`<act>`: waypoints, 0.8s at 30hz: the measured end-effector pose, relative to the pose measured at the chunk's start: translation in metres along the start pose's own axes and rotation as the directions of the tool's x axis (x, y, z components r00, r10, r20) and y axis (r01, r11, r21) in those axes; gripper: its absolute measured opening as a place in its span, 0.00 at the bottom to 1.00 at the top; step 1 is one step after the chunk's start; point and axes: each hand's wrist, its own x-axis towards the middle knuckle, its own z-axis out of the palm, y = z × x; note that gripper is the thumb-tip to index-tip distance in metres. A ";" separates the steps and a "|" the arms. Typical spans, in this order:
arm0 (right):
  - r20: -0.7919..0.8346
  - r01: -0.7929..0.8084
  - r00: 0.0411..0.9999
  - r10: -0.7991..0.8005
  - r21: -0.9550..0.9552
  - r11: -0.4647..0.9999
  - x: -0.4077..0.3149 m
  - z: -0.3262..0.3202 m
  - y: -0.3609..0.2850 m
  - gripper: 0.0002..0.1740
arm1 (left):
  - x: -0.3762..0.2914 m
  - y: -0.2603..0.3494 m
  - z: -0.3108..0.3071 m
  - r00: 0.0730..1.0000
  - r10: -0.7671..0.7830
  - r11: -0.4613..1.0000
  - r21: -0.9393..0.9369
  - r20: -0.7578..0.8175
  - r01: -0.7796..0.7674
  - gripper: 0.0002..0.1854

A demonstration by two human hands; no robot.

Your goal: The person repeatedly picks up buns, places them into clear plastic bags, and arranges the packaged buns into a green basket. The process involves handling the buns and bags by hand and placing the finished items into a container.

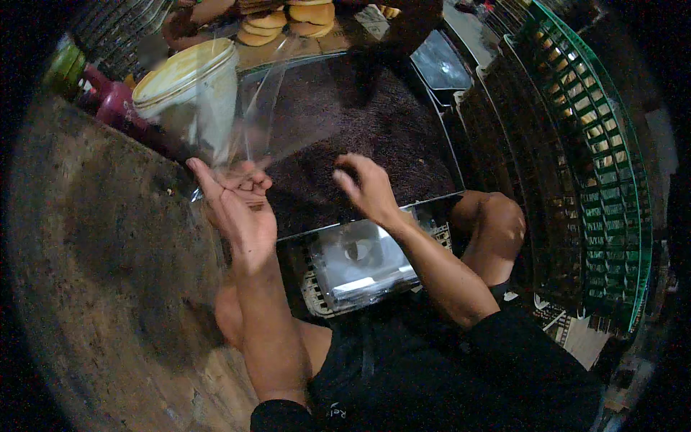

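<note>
My left hand (245, 208) is turned palm up, its fingers curled at a clear plastic bag (264, 102). The thin, see-through film rises from the fingers past a white bucket, and its outline is blurred. To the right, my right hand (368, 186) hovers above a dark brown, rough-looking surface (372, 124) with a thin pale edge. Its thumb and fingers are bent and apart, with nothing seen between them. Across my lap, below the right wrist, sits a light plastic basket (318, 308) with a stack of clear plastic bags (359, 259) on it.
Round buns (312, 15) stand piled on cardboard at the far side. A white bucket (186, 81) with a yellowish top and a purple bottle (116, 102) are at left. Another person's arm (186, 24) reaches in behind the bucket. A green plastic crate (604, 178) is at right.
</note>
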 end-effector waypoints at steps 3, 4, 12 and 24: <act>0.193 -0.242 0.957 0.216 0.123 0.962 -0.019 -0.027 -0.019 0.15 | 0.000 0.000 0.010 0.993 0.104 0.994 -0.029 -0.050 -0.105 0.30; 0.014 -0.239 0.971 0.240 0.173 0.956 -0.016 -0.037 -0.031 0.13 | 0.000 0.002 0.011 0.993 0.112 0.991 -0.069 -0.042 -0.115 0.31; 0.294 -0.124 0.728 -0.619 0.945 0.303 0.016 -0.274 -0.212 0.15 | -0.003 0.016 0.029 0.967 0.147 0.987 -0.029 -0.207 -0.156 0.31; -0.314 0.250 0.917 -0.247 0.933 -0.259 -0.015 -0.320 -0.159 0.14 | 0.026 -0.007 -0.014 0.979 0.061 0.998 0.042 -0.196 -0.054 0.28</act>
